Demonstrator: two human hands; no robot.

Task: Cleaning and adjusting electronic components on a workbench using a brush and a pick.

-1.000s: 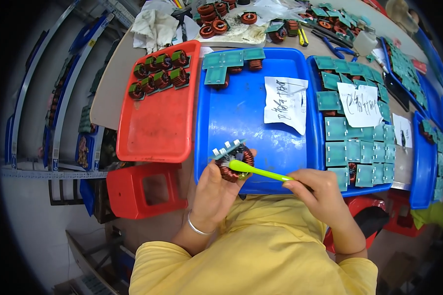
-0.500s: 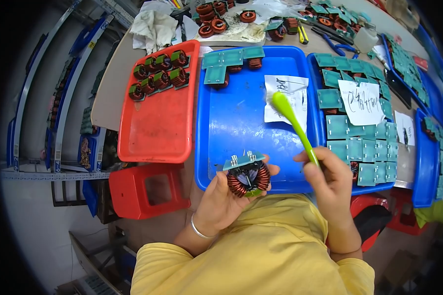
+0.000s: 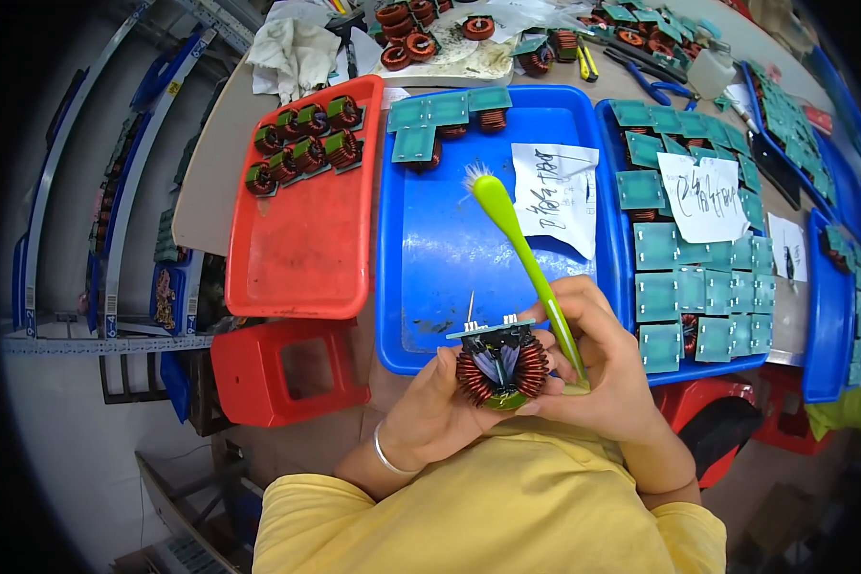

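The right hand, which had held the green brush apart from the wire coil half a second earlier, had come in against the coil's right side; brushing seemed paused while both hands steadied it. The coil was held up by the near edge of the blue tray, circuit board uppermost. The left hand's fingers curled round its left side; the right's closed round the brush handle, forearms angled inward.

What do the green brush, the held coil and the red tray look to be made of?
Green brush: probably glossy plastic, smooth with highlights; pale bristles, perhaps synthetic. Coil: apparently lacquered copper wire, from its shiny reddish turns. Red tray: likely moulded plastic, semi-gloss, with rounded corners.
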